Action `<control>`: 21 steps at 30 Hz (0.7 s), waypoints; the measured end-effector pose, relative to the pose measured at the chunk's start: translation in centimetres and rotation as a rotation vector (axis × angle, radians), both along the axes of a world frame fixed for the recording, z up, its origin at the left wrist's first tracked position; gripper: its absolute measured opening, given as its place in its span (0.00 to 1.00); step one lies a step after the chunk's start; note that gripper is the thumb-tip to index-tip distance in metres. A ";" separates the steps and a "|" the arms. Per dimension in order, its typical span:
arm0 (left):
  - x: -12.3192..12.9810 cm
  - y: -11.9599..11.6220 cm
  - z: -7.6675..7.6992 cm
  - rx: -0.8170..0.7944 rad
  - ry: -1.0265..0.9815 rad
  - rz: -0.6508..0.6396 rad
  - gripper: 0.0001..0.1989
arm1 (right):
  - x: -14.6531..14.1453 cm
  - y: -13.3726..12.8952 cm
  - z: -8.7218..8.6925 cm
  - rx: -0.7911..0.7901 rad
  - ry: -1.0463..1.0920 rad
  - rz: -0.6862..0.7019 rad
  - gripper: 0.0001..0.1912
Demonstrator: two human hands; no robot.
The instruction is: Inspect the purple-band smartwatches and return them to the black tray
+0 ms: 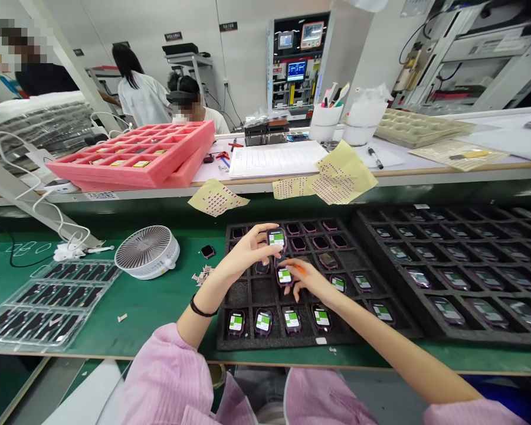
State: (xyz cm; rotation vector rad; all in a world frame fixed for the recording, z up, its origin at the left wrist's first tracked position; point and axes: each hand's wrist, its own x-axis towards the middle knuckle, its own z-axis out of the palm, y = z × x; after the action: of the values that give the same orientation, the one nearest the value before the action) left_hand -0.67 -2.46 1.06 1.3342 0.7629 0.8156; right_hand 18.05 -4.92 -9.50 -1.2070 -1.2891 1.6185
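Note:
My left hand [251, 247] grips a smartwatch [276, 238] by its edges, raised above the black foam tray [257, 288]. Its screen is lit green and white. Just below it, my right hand [308, 282] is closed on a second smartwatch [284, 276], lit the same way. A thin orange stick-like tool [299, 269] is also between the right fingers; its kind is unclear. Lit watches [262, 321] fill compartments in the tray's front row, while dark-screened watches [298, 243] lie in the back rows. My fingers partly hide the middle compartments.
Another foam tray of watches [451, 280] adjoins on the right. On the left are a white fan [147, 251], a clear plastic tray of dark parts [48, 301] and a single watch [207, 252]. The shelf above holds pink foam trays [133, 154]. People are beyond it.

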 end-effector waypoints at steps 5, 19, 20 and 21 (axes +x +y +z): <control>0.2 0.5 0.0 0.120 0.016 0.105 0.21 | 2.0 2.1 5.6 0.092 0.210 -0.040 0.18; 0.0 1.6 -1.2 0.127 0.082 0.104 0.19 | 2.1 3.4 6.6 0.242 0.122 -0.105 0.16; 0.1 1.6 -1.3 0.125 0.082 0.101 0.20 | 2.1 3.3 6.7 0.232 0.131 -0.088 0.16; 0.3 1.6 -1.3 0.124 0.083 0.100 0.20 | 2.2 3.1 6.9 0.229 0.139 -0.068 0.16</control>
State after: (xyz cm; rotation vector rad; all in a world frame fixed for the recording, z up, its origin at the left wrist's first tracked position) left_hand -0.41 -0.87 -0.28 1.4566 0.8616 0.9030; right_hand 20.23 -1.78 -2.61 -0.9717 -1.2907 1.4358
